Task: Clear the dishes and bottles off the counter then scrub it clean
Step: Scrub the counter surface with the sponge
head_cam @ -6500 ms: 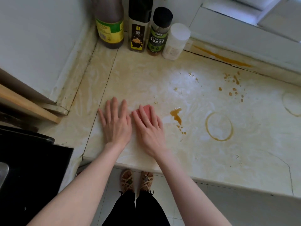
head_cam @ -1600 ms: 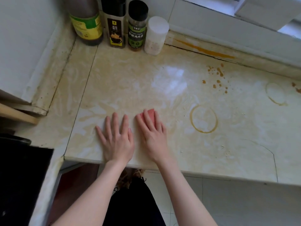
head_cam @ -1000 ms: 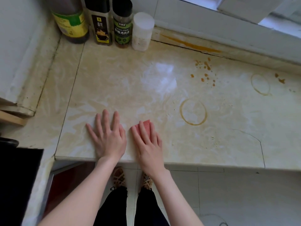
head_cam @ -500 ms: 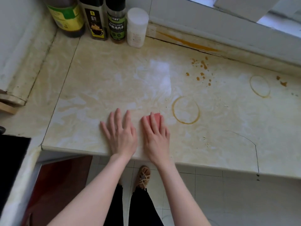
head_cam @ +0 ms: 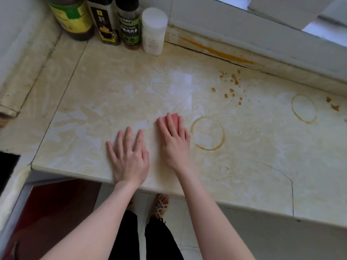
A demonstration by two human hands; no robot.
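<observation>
My right hand point(head_cam: 175, 139) lies flat over a pink sponge point(head_cam: 174, 118) and presses it onto the beige marble counter point(head_cam: 116, 94); only the sponge's far end shows past my fingers. My left hand point(head_cam: 129, 156) rests flat beside it, fingers spread, holding nothing. Just right of the sponge is a brown ring stain point(head_cam: 207, 133). A second ring stain point(head_cam: 304, 108) and brown splatter drops point(head_cam: 231, 87) lie further right. Several bottles stand in the back left corner: a large dark bottle point(head_cam: 72, 17), a black-labelled bottle point(head_cam: 105, 21), a green-labelled spice jar point(head_cam: 129, 23) and a white jar point(head_cam: 154, 30).
An orange streak point(head_cam: 216, 51) runs along the back ledge under the window sill point(head_cam: 262, 38). A crack point(head_cam: 281, 175) crosses the counter at the right. A black stove edge point(head_cam: 7, 171) sits at the left. My feet point(head_cam: 159, 207) stand on the tiled floor below the counter's front edge.
The brown spill near the sponge seen earlier is gone. My right hand has slid the sponge to the right and away from me, close to the ring stain. My left hand followed.
</observation>
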